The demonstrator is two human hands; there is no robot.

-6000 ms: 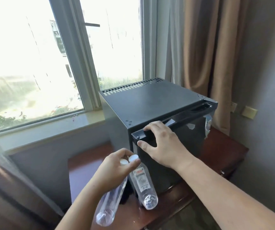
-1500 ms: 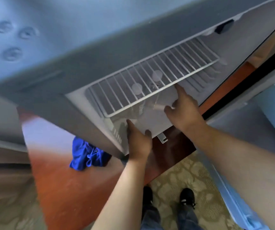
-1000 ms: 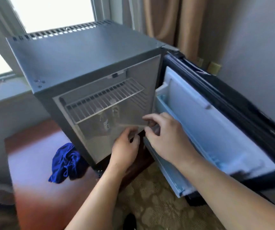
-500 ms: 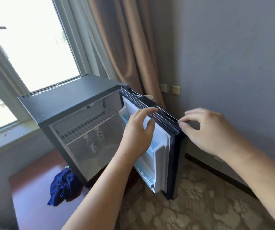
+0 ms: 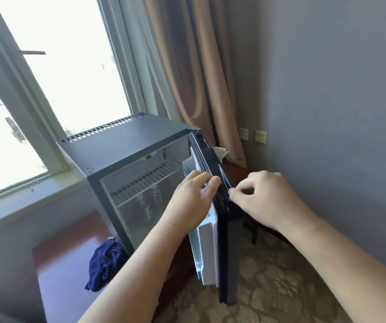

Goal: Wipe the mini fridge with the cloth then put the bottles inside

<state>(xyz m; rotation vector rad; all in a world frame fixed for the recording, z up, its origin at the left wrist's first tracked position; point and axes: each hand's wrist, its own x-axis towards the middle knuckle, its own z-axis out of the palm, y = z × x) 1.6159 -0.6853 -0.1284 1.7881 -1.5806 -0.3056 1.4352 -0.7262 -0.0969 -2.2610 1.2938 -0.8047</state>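
Door (image 5: 229, 252) of the black metal mini fridge (image 5: 122, 145) is gripped at its top edge by the left hand (image 5: 192, 201); it is touched by curled fingers of the right hand (image 5: 266, 199), grip undeterminable.

Both bare forearms reach forward from the lower edge. The left hand (image 5: 193, 201) grips the door (image 5: 230, 252) near its top edge, fingers curled over it and thumb laid along the inner side. The right hand (image 5: 266, 201) sits just beside it on the outer side, fingers curled with their tips at the door (whether they pinch it is unclear).
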